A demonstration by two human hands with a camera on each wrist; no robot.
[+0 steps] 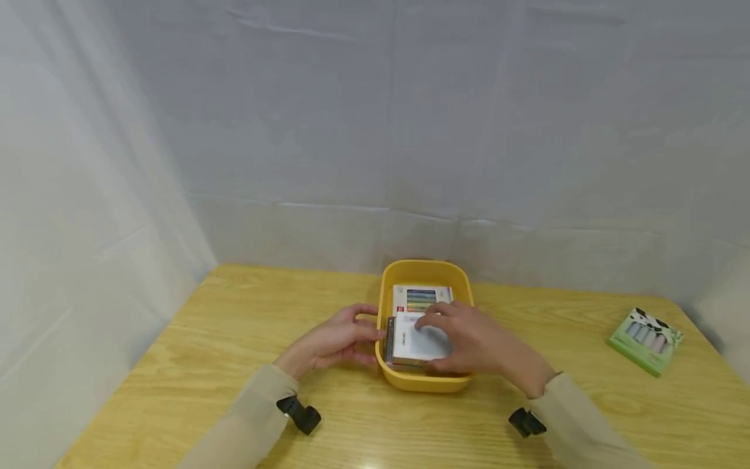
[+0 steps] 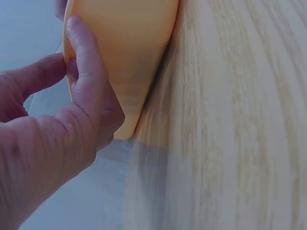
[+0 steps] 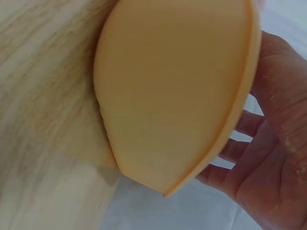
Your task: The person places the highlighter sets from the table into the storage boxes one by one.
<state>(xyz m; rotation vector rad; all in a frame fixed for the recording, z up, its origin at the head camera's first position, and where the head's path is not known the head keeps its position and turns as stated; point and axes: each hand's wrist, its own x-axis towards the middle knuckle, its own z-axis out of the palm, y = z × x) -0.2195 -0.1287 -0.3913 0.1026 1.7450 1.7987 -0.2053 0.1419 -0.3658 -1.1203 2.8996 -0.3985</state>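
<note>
A yellow plastic bin (image 1: 427,383) sits on the wooden table with several boxes inside. My left hand (image 1: 346,337) holds the bin's left rim; in the left wrist view the fingers (image 2: 88,72) pinch the rim. My right hand (image 1: 471,339) reaches over the right rim and grips a white box (image 1: 410,344) in the near half of the bin, fingers on its top. Behind it lies a flat box of colored sticks (image 1: 400,296). A dark box (image 1: 390,339) stands along the left inner wall. In the right wrist view the bin's wall hides the right fingertips.
A green box with a cow-spot pattern and pastel sticks (image 1: 644,342) lies at the right end of the table (image 1: 222,339). White sheeting (image 1: 328,143) hangs behind the table and on both sides.
</note>
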